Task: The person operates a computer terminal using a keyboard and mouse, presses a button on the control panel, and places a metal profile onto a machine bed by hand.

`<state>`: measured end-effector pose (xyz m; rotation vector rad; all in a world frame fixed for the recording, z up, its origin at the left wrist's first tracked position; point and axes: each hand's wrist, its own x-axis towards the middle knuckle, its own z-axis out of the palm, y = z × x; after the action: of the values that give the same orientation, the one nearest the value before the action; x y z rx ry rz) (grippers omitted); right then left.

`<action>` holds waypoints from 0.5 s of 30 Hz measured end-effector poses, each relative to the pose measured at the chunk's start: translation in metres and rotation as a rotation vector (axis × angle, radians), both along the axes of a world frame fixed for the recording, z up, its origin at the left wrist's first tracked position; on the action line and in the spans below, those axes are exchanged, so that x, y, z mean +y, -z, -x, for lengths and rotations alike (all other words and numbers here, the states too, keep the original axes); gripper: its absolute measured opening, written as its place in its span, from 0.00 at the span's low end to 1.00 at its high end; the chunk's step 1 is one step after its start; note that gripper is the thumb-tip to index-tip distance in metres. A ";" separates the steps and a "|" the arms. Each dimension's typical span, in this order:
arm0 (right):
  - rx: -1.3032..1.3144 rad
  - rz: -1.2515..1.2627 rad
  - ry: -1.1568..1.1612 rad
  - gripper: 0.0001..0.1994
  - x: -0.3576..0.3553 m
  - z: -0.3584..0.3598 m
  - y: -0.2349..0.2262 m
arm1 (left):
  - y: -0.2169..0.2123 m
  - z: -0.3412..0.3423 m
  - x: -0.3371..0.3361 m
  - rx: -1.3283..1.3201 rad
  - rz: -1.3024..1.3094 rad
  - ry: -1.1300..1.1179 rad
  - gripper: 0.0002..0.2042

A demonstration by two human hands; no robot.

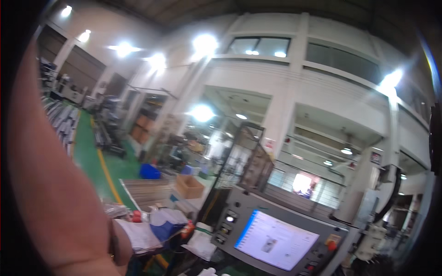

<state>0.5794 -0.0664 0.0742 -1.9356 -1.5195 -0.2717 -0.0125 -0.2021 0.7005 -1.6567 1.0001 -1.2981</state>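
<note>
A large, blurred part of my left hand and arm [60, 193] fills the left side, very close to the camera. Its fingers cannot be made out, so whether it is open or closed does not show. No held thing is visible there. Just beyond its lower end lie white papers [138, 235] and a blue-and-white bundle [166, 225]. To the right stands a grey machine control panel [230, 202] with a lit screen [276, 239]. My right hand is out of the picture.
A red knob [331, 246] sits at the panel's right end. Behind are an open cardboard box [189, 186], a blue bin [149, 171] and a dark metal frame [251, 138]. A green floor lane [87, 142] with yellow lines runs back past stacked long bars [60, 119].
</note>
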 end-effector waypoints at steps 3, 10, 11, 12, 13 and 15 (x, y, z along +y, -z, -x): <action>-0.087 0.109 0.064 0.33 -0.110 0.054 0.010 | 0.004 -0.043 0.051 -0.053 0.150 -0.045 0.45; 0.157 -0.109 -0.313 0.33 -0.054 0.045 0.055 | 0.148 0.048 -0.036 -0.146 0.414 -0.277 0.44; -0.048 -0.095 -0.261 0.37 -0.031 0.009 0.109 | 0.166 0.041 -0.020 -0.133 0.473 -0.229 0.44; 0.609 0.202 -0.492 0.37 -0.063 0.022 0.045 | 0.194 0.011 -0.013 -0.180 0.571 -0.140 0.44; -0.038 0.142 -0.026 0.34 -0.052 0.056 0.057 | 0.219 -0.016 -0.012 -0.235 0.654 -0.045 0.44; 0.117 0.217 -0.008 0.33 -0.063 0.105 0.003 | 0.251 -0.023 -0.026 -0.334 0.678 -0.014 0.44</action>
<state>0.4744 -0.1292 0.0717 -2.0727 -1.5313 0.0114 0.0100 -0.2283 0.4497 -1.8182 0.3552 -1.9659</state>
